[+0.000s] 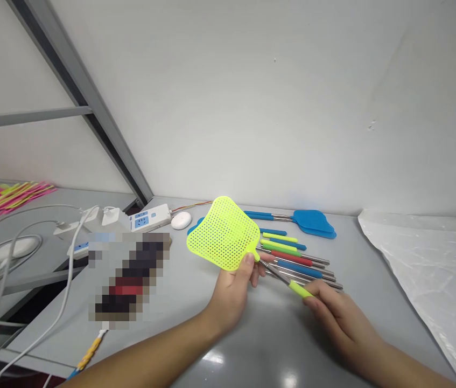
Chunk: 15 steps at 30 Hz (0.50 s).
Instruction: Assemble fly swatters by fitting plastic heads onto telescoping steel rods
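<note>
Far left: loose heap of thin pink and yellow-green sticks. Then white plastic plugs with trailing white cables, likely parked at the edge to spare working room. Dark flat slab lay on the grey tabletop; pixelated, so any marking was lost. Behind it, white power strip with blue socket faces, no brand readable; beside that, white round plastic puck, no lettering visible.

Centre: neon yellow-green perforated plastic swatter, held up off the tabletop. Left hand pinched its neck, thumb on top, probably to steady the head-to-shaft joint. Behind: row of metal rods with blue, green, red and yellow grips, roughly parallel, presumably for easy picking; flat blue plastic swatter heads overlapped near the wall. Right hand was closed round the swatter's yellow-green grip, apparently keeping the shaft in line.

Far right: crinkled translucent plastic sheet, blue print too blurred to read.
</note>
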Each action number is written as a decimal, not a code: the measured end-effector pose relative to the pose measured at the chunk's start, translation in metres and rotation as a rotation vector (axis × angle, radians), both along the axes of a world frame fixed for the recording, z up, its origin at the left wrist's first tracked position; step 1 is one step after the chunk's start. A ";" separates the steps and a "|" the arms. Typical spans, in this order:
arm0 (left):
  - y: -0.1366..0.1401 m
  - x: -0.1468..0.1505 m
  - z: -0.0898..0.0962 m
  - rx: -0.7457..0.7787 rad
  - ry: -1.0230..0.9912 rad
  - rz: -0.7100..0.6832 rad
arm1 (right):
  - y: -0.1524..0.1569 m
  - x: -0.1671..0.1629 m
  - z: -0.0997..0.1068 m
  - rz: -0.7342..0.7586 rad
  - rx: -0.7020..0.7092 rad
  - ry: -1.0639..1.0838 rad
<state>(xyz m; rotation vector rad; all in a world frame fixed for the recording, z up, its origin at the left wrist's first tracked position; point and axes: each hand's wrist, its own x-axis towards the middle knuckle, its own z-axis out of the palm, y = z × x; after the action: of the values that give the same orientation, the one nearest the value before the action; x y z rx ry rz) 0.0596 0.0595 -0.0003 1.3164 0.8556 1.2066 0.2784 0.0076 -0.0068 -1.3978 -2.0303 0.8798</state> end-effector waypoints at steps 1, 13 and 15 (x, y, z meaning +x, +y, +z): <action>-0.001 0.000 0.000 -0.002 0.011 -0.008 | 0.001 0.001 0.001 0.004 -0.004 -0.002; -0.026 0.006 0.016 -0.104 -0.012 -0.030 | -0.006 -0.001 0.053 0.073 -0.068 -0.071; -0.037 0.012 0.013 -0.182 -0.098 0.007 | -0.023 -0.008 0.054 0.032 -0.084 -0.047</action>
<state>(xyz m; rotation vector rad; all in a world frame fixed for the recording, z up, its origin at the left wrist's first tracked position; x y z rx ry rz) 0.0713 0.0229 0.0126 1.1005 0.8781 1.1604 0.2699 -0.0149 0.0467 -1.4463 -2.0778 0.9643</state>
